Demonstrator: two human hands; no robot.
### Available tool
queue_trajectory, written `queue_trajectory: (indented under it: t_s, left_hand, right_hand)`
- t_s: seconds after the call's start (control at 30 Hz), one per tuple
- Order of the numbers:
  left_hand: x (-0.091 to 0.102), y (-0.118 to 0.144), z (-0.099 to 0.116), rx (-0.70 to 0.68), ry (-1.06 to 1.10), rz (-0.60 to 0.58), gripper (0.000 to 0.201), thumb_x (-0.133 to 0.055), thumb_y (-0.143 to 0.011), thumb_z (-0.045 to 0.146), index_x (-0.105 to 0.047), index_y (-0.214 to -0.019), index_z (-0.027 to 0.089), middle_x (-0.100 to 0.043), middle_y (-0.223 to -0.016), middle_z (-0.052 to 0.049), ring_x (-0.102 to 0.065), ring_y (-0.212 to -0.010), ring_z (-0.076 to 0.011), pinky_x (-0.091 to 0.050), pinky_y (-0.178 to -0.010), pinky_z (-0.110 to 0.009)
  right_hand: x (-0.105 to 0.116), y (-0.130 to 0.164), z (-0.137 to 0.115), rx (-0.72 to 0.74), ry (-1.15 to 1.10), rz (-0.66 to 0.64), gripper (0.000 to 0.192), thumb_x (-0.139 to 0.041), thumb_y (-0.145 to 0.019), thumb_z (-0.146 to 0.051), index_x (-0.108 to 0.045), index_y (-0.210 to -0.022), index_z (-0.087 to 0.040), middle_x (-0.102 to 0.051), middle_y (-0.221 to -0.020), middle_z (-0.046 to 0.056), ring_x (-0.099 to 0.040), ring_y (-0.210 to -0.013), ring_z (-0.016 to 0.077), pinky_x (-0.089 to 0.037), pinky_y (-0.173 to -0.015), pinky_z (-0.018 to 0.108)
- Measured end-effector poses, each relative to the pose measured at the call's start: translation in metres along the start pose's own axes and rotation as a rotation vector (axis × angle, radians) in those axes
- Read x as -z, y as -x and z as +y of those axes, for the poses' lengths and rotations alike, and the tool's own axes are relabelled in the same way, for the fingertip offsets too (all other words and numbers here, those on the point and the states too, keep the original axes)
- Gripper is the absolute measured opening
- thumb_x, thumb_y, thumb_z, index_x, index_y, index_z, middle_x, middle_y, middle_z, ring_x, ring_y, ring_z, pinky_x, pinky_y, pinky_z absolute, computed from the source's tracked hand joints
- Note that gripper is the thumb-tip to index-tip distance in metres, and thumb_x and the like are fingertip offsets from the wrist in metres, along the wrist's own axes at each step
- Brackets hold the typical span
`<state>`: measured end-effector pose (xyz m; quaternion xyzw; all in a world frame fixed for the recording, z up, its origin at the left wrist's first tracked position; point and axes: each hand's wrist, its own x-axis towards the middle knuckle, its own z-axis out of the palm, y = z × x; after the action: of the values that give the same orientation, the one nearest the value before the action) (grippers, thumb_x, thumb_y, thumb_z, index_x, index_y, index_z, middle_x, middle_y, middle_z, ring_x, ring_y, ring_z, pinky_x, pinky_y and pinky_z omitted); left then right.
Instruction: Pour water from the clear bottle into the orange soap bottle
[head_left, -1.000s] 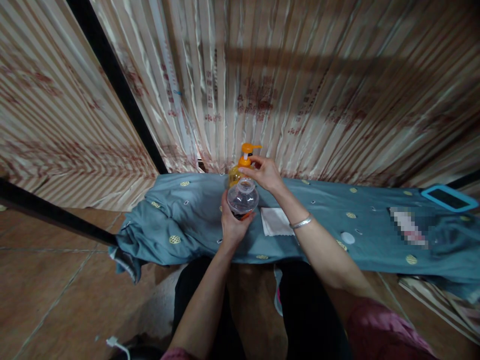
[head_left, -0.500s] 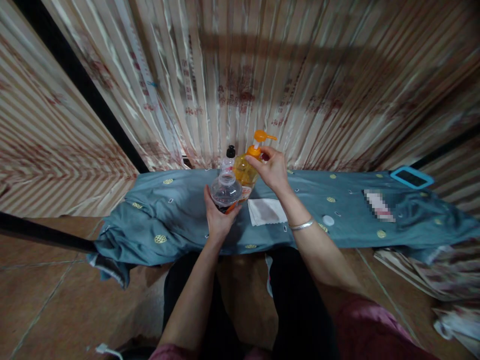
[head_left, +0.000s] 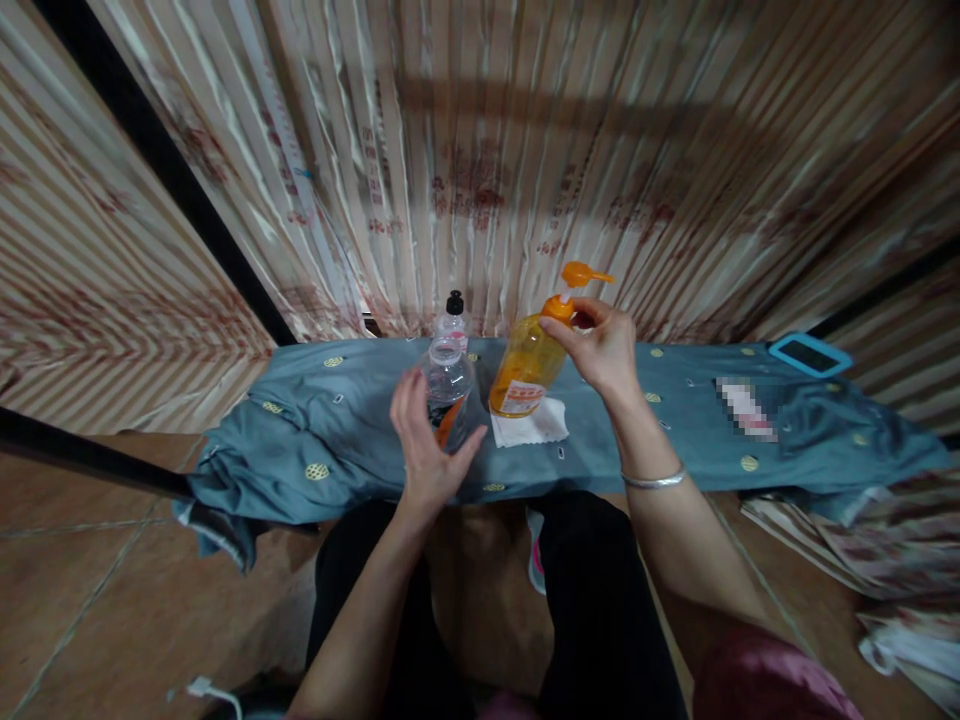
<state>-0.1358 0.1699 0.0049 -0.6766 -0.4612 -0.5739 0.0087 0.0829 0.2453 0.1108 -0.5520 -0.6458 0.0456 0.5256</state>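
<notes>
My right hand (head_left: 600,345) grips the neck of an orange pump bottle (head_left: 529,358) and holds it tilted above a white cloth (head_left: 534,424). A clear, uncapped plastic bottle (head_left: 448,395) stands on the blue-grey cloth-covered bench (head_left: 345,440). My left hand (head_left: 424,455) is beside it with fingers spread, loosely touching its near side. A small bottle with a black cap (head_left: 453,318) stands behind the clear one.
A striped satin curtain (head_left: 525,170) hangs right behind the bench. A phone in a blue case (head_left: 810,354) lies at the bench's far right end. A small white disc (head_left: 652,398) lies to the right of my wrist. My legs are under the bench; tiled floor (head_left: 97,600) to the left.
My right hand has lifted the orange pump bottle and carried it right, tilted. My left hand has loosened its grip on the clear bottle, which now stands on the bench.
</notes>
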Motion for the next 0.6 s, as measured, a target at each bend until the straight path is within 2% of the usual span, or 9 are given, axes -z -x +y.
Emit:
queue_trajectory:
  t_s: [0.07, 0.1, 0.2, 0.27, 0.33, 0.4, 0.47, 0.53, 0.6]
  left_hand:
    - [-0.009, 0.009, 0.013, -0.019, 0.091, -0.143, 0.083, -0.071, -0.078, 0.04, -0.027, -0.146, 0.021, -0.043, -0.146, -0.018, -0.04, -0.139, -0.0303, -0.034, -0.114, -0.051]
    - [-0.015, 0.014, 0.018, 0.02, 0.143, -0.215, 0.079, -0.07, -0.08, 0.039, -0.029, -0.145, 0.022, -0.045, -0.146, -0.017, -0.041, -0.138, -0.0291, -0.035, -0.114, -0.049]
    - [-0.039, 0.025, 0.024, 0.205, 0.28, -0.334, 0.096, -0.078, -0.071, 0.039, -0.023, -0.148, 0.021, -0.035, -0.153, -0.019, -0.035, -0.143, -0.031, -0.034, -0.116, -0.049]
    - [-0.052, 0.027, 0.023, 0.354, 0.334, -0.347, 0.105, -0.083, -0.063, 0.036, -0.023, -0.147, 0.019, -0.033, -0.154, -0.02, -0.034, -0.143, -0.0326, -0.033, -0.116, -0.05]
    - [-0.06, 0.026, 0.021, 0.452, 0.401, -0.379, 0.102, -0.084, -0.061, 0.031, -0.027, -0.145, 0.018, -0.044, -0.147, -0.019, -0.044, -0.137, -0.0309, -0.038, -0.114, -0.049]
    - [-0.064, 0.025, 0.02, 0.51, 0.462, -0.421, 0.089, -0.083, -0.06, 0.027, -0.039, -0.137, 0.017, -0.059, -0.133, -0.015, -0.058, -0.123, -0.0287, -0.046, -0.106, -0.046]
    - [-0.066, 0.024, 0.021, 0.538, 0.482, -0.441, 0.075, -0.083, -0.06, 0.025, -0.048, -0.126, 0.016, -0.067, -0.12, -0.012, -0.065, -0.11, -0.0267, -0.051, -0.099, -0.045]
    - [-0.066, 0.024, 0.021, 0.547, 0.458, -0.427, 0.069, -0.083, -0.06, 0.026, -0.052, -0.12, 0.015, -0.069, -0.115, -0.011, -0.066, -0.106, -0.0261, -0.052, -0.097, -0.045]
    - [-0.066, 0.024, 0.018, 0.549, 0.419, -0.404, 0.07, -0.084, -0.059, 0.028, -0.052, -0.12, 0.015, -0.068, -0.115, -0.011, -0.066, -0.107, -0.0263, -0.052, -0.097, -0.045]
  right_hand:
    - [0.008, 0.007, -0.003, 0.006, -0.015, -0.04, 0.036, -0.073, -0.07, -0.044, -0.073, -0.09, -0.015, -0.068, -0.08, 0.004, -0.055, -0.069, 0.0171, -0.044, -0.069, 0.033]
    - [0.012, 0.011, -0.006, 0.011, -0.025, -0.063, 0.035, -0.073, -0.07, -0.044, -0.072, -0.09, -0.016, -0.068, -0.08, 0.003, -0.056, -0.07, 0.0171, -0.044, -0.07, 0.033]
    - [0.021, 0.027, -0.013, 0.023, -0.049, -0.125, 0.031, -0.075, -0.07, -0.042, -0.073, -0.089, -0.018, -0.069, -0.082, 0.002, -0.058, -0.072, 0.0171, -0.044, -0.072, 0.033]
    - [0.023, 0.039, -0.017, 0.024, -0.061, -0.153, 0.028, -0.075, -0.071, -0.041, -0.073, -0.089, -0.02, -0.07, -0.083, 0.001, -0.058, -0.074, 0.017, -0.044, -0.073, 0.032]
    - [0.023, 0.05, -0.02, 0.018, -0.077, -0.17, 0.028, -0.076, -0.072, -0.04, -0.072, -0.092, -0.02, -0.071, -0.087, 0.001, -0.058, -0.076, 0.0166, -0.045, -0.073, 0.031]
    - [0.023, 0.059, -0.021, 0.007, -0.094, -0.171, 0.027, -0.075, -0.073, -0.04, -0.071, -0.091, -0.021, -0.071, -0.088, 0.001, -0.058, -0.077, 0.0166, -0.046, -0.075, 0.031]
    - [0.025, 0.067, -0.016, -0.01, -0.119, -0.185, 0.032, -0.075, -0.073, -0.043, -0.069, -0.096, -0.021, -0.071, -0.094, 0.002, -0.06, -0.082, 0.017, -0.048, -0.079, 0.032]
    - [0.034, 0.073, -0.003, -0.037, -0.167, -0.241, 0.05, -0.071, -0.075, -0.052, -0.062, -0.114, -0.022, -0.069, -0.111, 0.004, -0.064, -0.097, 0.0171, -0.049, -0.089, 0.032]
    - [0.048, 0.081, 0.023, -0.088, -0.174, -0.284, 0.059, -0.056, -0.085, -0.058, -0.05, -0.13, -0.021, -0.064, -0.126, 0.006, -0.063, -0.11, 0.0163, -0.049, -0.096, 0.033]
